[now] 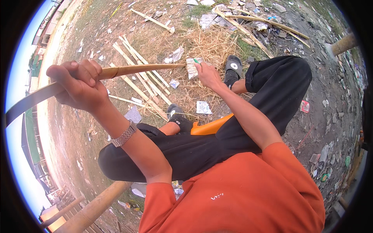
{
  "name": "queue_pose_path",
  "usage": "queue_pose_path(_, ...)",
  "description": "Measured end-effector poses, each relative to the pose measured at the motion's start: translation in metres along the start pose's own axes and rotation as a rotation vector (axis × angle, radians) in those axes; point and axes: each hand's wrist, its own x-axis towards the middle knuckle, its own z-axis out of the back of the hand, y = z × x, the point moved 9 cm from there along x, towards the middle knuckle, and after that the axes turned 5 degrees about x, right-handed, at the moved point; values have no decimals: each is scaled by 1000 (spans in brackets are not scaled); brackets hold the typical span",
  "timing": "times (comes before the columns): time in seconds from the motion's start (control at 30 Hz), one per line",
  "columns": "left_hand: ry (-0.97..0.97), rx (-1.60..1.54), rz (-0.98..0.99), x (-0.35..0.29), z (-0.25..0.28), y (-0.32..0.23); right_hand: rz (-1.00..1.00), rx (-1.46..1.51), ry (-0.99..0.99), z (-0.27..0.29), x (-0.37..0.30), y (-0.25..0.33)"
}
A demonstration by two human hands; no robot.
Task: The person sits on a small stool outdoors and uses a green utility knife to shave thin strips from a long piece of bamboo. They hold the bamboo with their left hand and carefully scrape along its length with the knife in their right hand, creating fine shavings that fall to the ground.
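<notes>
My left hand (82, 83) is raised at the left, its fingers wrapped round a long bamboo strip (138, 69). One end of the strip runs out past the left rim. The other end tapers toward my right hand (210, 74), over the straw-littered ground between my feet. That hand is closed, and a small green tip (196, 60) sticks out by its thumb. The rest of the green-tipped thing is hidden in the fist. Just left of the fist is a pale, flat, striped piece (192, 69); whether the hand touches it, I cannot tell.
Several split bamboo strips (142, 73) lie by my left foot (179, 118). More bamboo pieces (248, 35) rest beyond my right foot (233, 68). An orange plastic thing (211, 126) shows between my legs. Thick poles (97, 207) stand behind on the left. Paper scraps and rubble litter the dirt.
</notes>
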Motion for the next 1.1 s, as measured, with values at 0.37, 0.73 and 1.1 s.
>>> queue_pose_path(0.37, -294, 154, -12, -1, 16, -4, 36, 78, 109, -54, -21, 61)
queue_pose_path(0.73, -45, 77, 30, 3, -1, 2, 9, 111, 152, -46, 8, 34)
queue_pose_path(1.1, 3, 54, 35, 8, 11, 7, 128, -34, 71, -48, -10, 50)
